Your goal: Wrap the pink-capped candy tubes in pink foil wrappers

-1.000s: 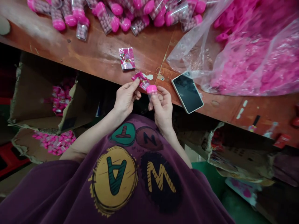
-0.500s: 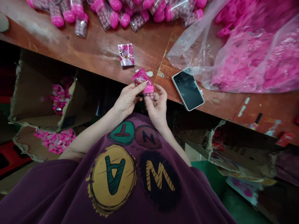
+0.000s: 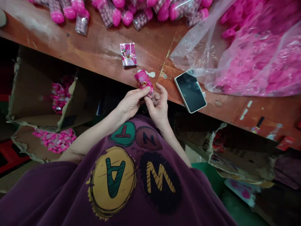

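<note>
Your left hand (image 3: 133, 99) pinches the pink wrapper (image 3: 142, 78), thumb on top. Your right hand (image 3: 159, 108) closes lightly on the small jar (image 3: 150, 94), one finger lifted. Both things meet at the table's (image 3: 94, 55) front edge. Risk: that light hold could let the jar slip off the edge; pulling hard could tear the wrapper.

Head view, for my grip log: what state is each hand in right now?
Left hand: closed, pinching the pink wrapper.
Right hand: closed, loosely curled, holding the bead-filled tube.
</note>
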Motion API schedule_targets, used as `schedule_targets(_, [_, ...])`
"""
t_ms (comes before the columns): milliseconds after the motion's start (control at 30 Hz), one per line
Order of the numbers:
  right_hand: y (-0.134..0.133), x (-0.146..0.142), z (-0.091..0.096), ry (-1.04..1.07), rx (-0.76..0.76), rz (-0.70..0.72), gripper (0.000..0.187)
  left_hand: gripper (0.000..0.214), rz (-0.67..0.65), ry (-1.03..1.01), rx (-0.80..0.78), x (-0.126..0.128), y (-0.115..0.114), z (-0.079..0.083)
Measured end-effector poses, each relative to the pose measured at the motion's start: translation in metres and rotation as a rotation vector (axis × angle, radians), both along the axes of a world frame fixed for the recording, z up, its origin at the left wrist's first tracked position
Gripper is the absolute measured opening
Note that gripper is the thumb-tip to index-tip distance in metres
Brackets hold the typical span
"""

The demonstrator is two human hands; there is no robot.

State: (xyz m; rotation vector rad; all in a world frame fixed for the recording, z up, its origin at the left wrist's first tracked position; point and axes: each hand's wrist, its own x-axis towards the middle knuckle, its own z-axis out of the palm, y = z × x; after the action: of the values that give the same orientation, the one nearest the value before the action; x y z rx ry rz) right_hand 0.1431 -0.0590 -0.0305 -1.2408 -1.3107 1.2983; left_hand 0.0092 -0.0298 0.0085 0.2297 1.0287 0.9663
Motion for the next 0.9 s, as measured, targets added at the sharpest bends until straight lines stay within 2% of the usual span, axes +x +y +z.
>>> schedule_targets(100, [-0.005, 0.001, -0.001, 0.077, -0.097, 0.053, 0.069, 0.031, 0.008, 0.016, -0.013, 0.0, 0.0, 0.003])
schedule_targets(333, [0.004, 0.01, 0.01, 0.332, -0.316, 0.067, 0.08, 0.036, -0.102, 0.027, 0.041, 0.003, -0.005, 0.014])
schedule_targets(433, [0.004, 0.009, 0.012, 0.369, -0.361, 0.084, 0.081, 0.042, -0.069, 0.032, 0.014, 0.001, -0.001, 0.017])
schedule_targets(533, [-0.001, 0.003, 0.007, 0.341, -0.344, 0.083, 0.077, 0.039, -0.006, 0.035, -0.013, 0.004, 0.001, 0.015])
schedule_targets(700, [-0.004, -0.004, -0.001, 0.051, -0.104, -0.029, 0.072, 0.026, 0.058, -0.005, -0.053, 0.014, -0.008, 0.008])
schedule_targets(767, [-0.002, -0.002, 0.0, 0.061, -0.125, -0.001, 0.068, 0.027, 0.053, -0.026, -0.052, 0.014, -0.01, 0.008])
schedule_targets(900, [0.003, 0.005, 0.005, 0.222, -0.235, 0.066, 0.065, 0.033, 0.01, -0.041, -0.011, 0.005, -0.007, 0.011])
